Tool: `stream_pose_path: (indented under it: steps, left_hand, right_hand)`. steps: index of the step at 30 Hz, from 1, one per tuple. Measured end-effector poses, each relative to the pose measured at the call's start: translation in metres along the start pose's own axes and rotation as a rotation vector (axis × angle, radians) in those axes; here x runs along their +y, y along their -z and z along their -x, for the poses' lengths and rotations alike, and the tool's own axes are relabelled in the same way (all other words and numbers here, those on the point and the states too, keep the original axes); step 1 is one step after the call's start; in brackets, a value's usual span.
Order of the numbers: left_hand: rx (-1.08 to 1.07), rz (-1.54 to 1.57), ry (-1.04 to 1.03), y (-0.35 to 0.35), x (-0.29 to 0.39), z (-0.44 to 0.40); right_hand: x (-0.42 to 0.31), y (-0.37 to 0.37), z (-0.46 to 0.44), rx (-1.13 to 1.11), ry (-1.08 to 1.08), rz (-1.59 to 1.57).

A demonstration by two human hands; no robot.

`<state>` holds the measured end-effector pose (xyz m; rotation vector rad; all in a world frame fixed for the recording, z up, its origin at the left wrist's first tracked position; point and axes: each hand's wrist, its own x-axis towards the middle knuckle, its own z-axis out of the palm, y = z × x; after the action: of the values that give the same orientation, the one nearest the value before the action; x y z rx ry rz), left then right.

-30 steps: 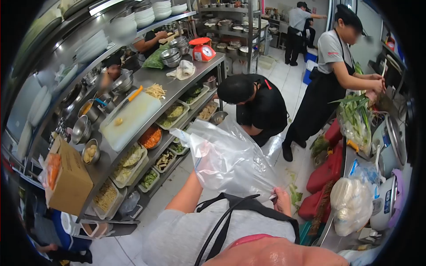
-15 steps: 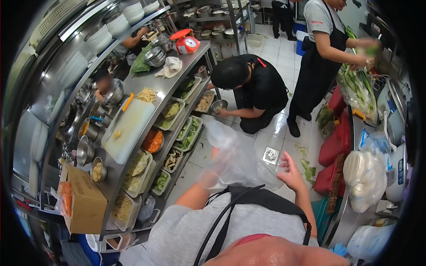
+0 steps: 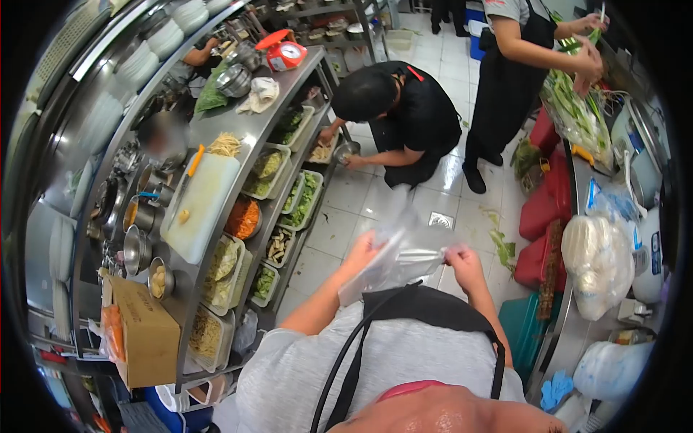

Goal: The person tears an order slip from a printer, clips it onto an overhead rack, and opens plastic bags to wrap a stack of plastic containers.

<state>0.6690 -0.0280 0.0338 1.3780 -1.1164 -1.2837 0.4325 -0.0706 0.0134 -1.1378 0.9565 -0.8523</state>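
Observation:
A clear plastic bag [image 3: 413, 261] stretches between my two hands in front of my chest, its upper part smeared by motion. My right hand [image 3: 463, 260] is closed on the bag's right edge, fingertips pinched together. At the bag's left side, my left hand [image 3: 363, 250] has its fingers curled against the film and appears to hold it; some fingertips are hard to make out. Below the bag lies the black apron [image 3: 451, 309] on my chest.
A crouching person [image 3: 411, 123] holds a metal bowl [image 3: 348, 150] by the shelves. At right, another person [image 3: 512, 79] handles green stalks. Left stands a steel counter with a cutting board [image 3: 198, 209] and a cardboard box [image 3: 144, 332]. Red bins [image 3: 543, 202] line the right side.
My right hand was open and apart from the bag; now it grips the bag's edge. The bag is pulled taut between both hands. The standing person's hands have risen.

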Motion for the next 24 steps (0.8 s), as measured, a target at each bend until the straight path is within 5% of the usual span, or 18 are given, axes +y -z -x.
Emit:
stream_pose_path:
  steps: [5, 8, 14, 15, 24]
  left_hand:
    - [-0.047, -0.411, -0.300, 0.024, -0.002, -0.008]
    - [-0.073, -0.295, -0.103, 0.013, 0.003, -0.004]
    - [-0.089, -0.167, -0.109, 0.013, -0.016, -0.008]
    - [-0.102, -0.105, -0.097, 0.009, -0.012, -0.001]
    - [-0.128, -0.035, -0.094, 0.019, -0.002, -0.001]
  right_hand:
    - [-0.013, 0.007, 0.013, 0.124, 0.006, -0.114]
    - [-0.003, 0.025, 0.015, 0.030, -0.069, -0.001]
    - [-0.028, 0.034, 0.011, -0.033, 0.308, -0.143]
    - [-0.040, 0.027, 0.009, 0.087, 0.092, 0.071]
    - [-0.023, 0.013, 0.001, 0.018, 0.065, 0.202]
